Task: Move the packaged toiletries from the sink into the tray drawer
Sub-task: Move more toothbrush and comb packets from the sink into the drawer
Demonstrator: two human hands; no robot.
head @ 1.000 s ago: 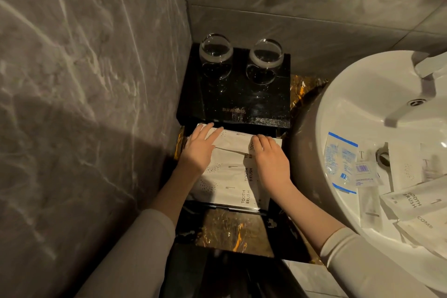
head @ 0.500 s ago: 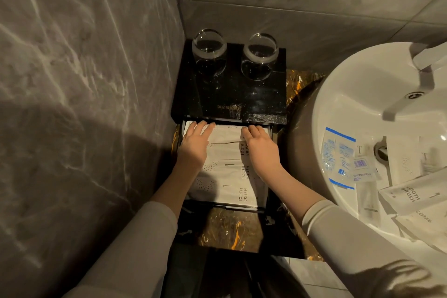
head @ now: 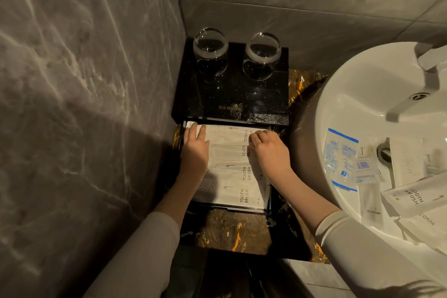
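Note:
The black tray drawer (head: 269, 203) is pulled out below a black stand and holds several white toothbrush packets (head: 232, 184) laid in a row. My left hand (head: 194, 150) rests with straight fingers on the left end of the rearmost packet. On that packet's right end, my right hand (head: 271, 152) presses with its fingertips bent down. In the white sink (head: 343, 104) on the right lie more packaged toiletries: a blue-edged clear sachet (head: 338, 155), another toothbrush packet (head: 413, 196) and a comb packet (head: 425, 222).
Two upturned glasses (head: 210, 51) stand on the black stand (head: 232, 94) behind the drawer. Grey marble walls close in on the left and rear. A white tap (head: 416, 101) reaches over the sink. A dark gold-veined counter (head: 232, 232) lies in front of the drawer.
Both hands have slid toward the back of the drawer, pushing the rearmost packet flat and square under the stand's edge. The view has shifted slightly.

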